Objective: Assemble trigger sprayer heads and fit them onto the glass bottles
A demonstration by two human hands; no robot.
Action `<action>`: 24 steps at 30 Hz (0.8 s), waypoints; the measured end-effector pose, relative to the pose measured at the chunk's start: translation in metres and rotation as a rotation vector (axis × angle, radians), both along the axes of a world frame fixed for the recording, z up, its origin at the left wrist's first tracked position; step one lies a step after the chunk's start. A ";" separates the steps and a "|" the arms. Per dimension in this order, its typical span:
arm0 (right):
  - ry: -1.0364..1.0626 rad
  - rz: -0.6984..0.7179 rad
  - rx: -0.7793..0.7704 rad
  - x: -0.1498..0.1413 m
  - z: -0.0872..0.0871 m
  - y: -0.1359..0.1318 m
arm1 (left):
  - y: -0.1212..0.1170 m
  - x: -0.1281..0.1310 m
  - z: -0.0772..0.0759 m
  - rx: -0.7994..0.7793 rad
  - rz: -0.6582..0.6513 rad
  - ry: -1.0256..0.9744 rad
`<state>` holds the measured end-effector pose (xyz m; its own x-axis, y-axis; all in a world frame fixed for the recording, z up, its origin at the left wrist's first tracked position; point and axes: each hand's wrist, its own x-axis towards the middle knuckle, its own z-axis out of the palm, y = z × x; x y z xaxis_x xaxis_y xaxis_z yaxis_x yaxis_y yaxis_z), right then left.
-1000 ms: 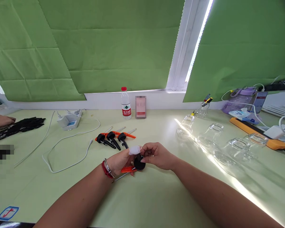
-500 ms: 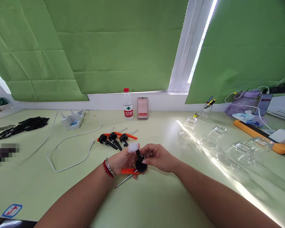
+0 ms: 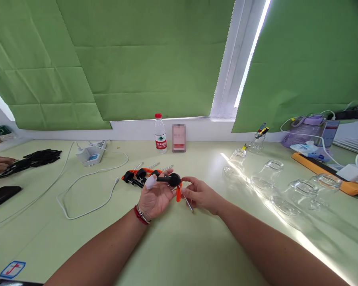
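Note:
A part with a round black cap (image 3: 175,180), a black stem, an orange strip (image 3: 178,193) and a thin metal rod (image 3: 189,204) is held between my hands. My left hand (image 3: 158,198) is turned palm up, with a white wrap (image 3: 150,182) on the thumb; it holds the black stem and cap. From the right, the fingers of my right hand (image 3: 198,194) pinch the part near the orange strip and rod. Behind my left hand lie several similar black parts (image 3: 131,177) with orange strips and metal rods, partly hidden by its fingers.
Clear glass jars (image 3: 267,174) stand on the right. A water bottle (image 3: 160,135) and a phone (image 3: 178,139) are at the back. A white cable (image 3: 86,216) and power strip (image 3: 92,153) lie left. Another person's hand (image 3: 0,165) touches a black pile (image 3: 37,161).
The part has turned in my hands: its stem now points left and the rod points down to the right. My left palm has opened upward. The other person's hand has reappeared at left.

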<state>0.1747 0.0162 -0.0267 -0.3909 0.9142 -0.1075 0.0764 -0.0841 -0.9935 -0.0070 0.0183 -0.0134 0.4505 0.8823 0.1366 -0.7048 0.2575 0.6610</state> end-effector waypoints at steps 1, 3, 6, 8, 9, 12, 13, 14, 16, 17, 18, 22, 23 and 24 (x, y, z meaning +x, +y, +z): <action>0.001 0.056 -0.007 0.000 -0.001 0.000 | 0.000 0.000 -0.001 0.029 0.037 0.020; -0.030 0.090 0.020 0.001 -0.004 0.003 | 0.000 0.000 -0.001 0.082 0.078 0.083; -0.174 0.009 0.137 0.007 -0.007 0.013 | 0.002 -0.003 0.001 0.142 0.091 0.202; -0.272 -0.034 0.224 0.014 -0.008 0.021 | 0.003 -0.003 0.001 0.141 0.092 0.337; -0.314 -0.032 0.270 0.018 -0.008 0.024 | 0.003 -0.002 0.000 0.134 0.100 0.429; -0.485 0.003 0.464 0.022 -0.006 0.029 | 0.006 0.001 -0.008 0.183 0.145 0.735; -0.565 0.016 0.547 0.022 -0.006 0.030 | 0.008 0.002 -0.011 0.235 0.146 0.826; -0.638 0.026 0.617 0.021 -0.006 0.031 | 0.010 0.002 -0.013 0.303 0.144 0.911; -0.725 0.030 0.687 0.018 -0.008 0.033 | 0.013 0.001 -0.018 0.466 0.194 1.083; -0.743 0.022 0.698 0.017 -0.009 0.034 | 0.015 0.000 -0.019 0.534 0.240 1.153; -0.750 0.011 0.702 0.016 -0.010 0.036 | 0.017 -0.001 -0.020 0.584 0.292 1.205; -0.763 -0.066 0.713 0.018 -0.019 0.042 | 0.024 -0.006 -0.021 0.643 0.428 1.288; -0.764 -0.090 0.713 0.019 -0.021 0.043 | 0.024 -0.007 -0.022 0.648 0.453 1.311; -0.764 -0.114 0.711 0.021 -0.023 0.044 | 0.025 -0.008 -0.022 0.649 0.479 1.339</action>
